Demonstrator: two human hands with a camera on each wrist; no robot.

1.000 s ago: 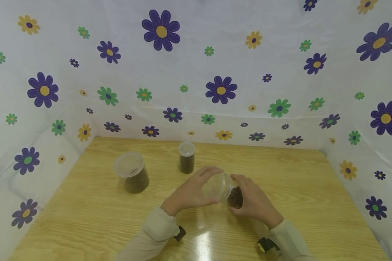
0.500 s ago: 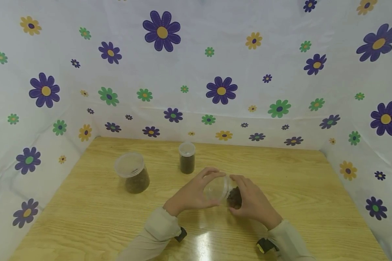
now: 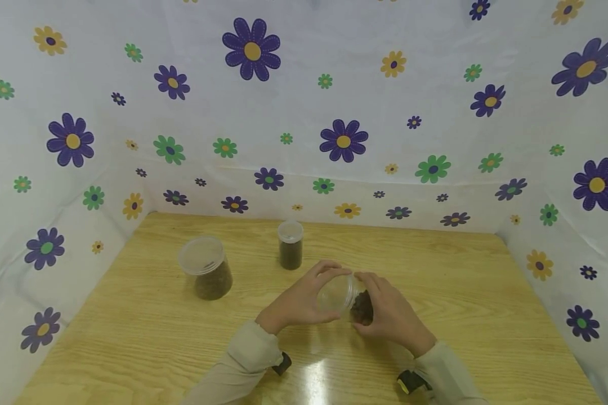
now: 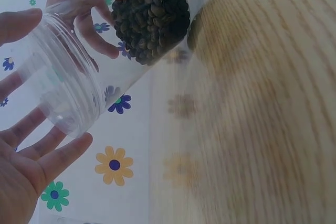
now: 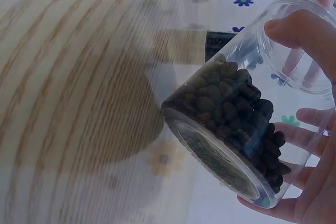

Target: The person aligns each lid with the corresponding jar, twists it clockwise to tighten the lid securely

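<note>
A clear plastic jar [image 5: 231, 111], partly filled with dark coffee beans [image 4: 150, 17], lies tilted between the two hands, its mouth end raised toward the left. My right hand [image 3: 395, 312] holds the jar's body, with the thumb near the neck in the right wrist view. Around the clear ribbed lid [image 4: 65, 77], my left hand [image 3: 300, 300] curls its thumb and fingers. Whether the lid is loose or screwed tight I cannot tell. The jar's low bottom edge is at or just above the table. In the head view, the right hand hides part of the beans.
On the wooden table [image 3: 132, 337], a wide lidded jar [image 3: 210, 275] with dark contents stands at the left. Farther back is a narrower lidded jar [image 3: 290, 247], also dark inside. A white flowered cloth [image 3: 294, 101] encloses the back and sides.
The right hand and the coffee bean jar have edged slightly left. The left fingers have shifted a little around the lid. Both other jars stay in place.
</note>
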